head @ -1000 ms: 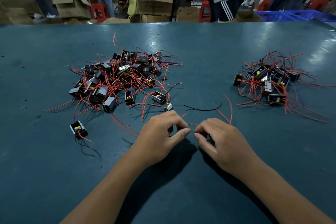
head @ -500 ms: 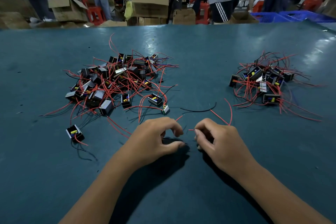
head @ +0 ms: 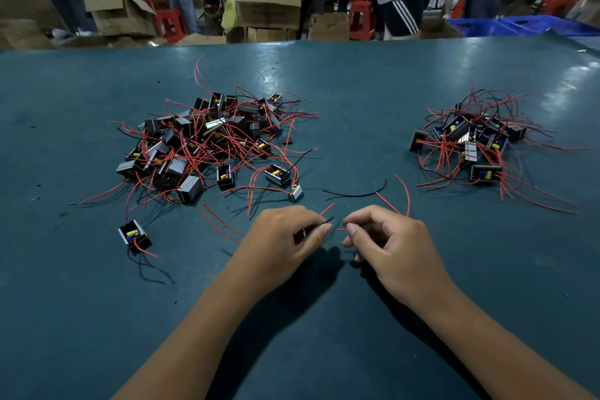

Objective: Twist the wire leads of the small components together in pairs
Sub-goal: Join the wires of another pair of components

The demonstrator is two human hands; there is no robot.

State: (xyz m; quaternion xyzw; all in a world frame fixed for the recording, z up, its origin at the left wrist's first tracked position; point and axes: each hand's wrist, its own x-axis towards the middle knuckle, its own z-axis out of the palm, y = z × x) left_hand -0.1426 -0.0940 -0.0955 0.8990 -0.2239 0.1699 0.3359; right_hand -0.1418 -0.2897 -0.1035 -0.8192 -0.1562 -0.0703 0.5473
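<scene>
My left hand (head: 285,239) grips a small black component (head: 300,234), mostly hidden under its fingers, with a thin black lead poking out past the thumb. My right hand (head: 383,243) pinches a red wire lead (head: 341,229) between thumb and forefinger, close to the left thumb tip. More red leads (head: 404,196) arc up behind the right hand. A loose black wire (head: 357,194) lies on the table just beyond both hands.
A big pile of components with red leads (head: 207,140) lies at the left of the blue-green table (head: 357,101). A smaller pile (head: 470,143) lies at the right. One single component (head: 133,234) sits near left. People, boxes and stools stand beyond the far edge.
My left thumb has shifted and a black lead now shows past its tip. The right hand's pinch stays at the red lead. The camera view has tilted slightly.
</scene>
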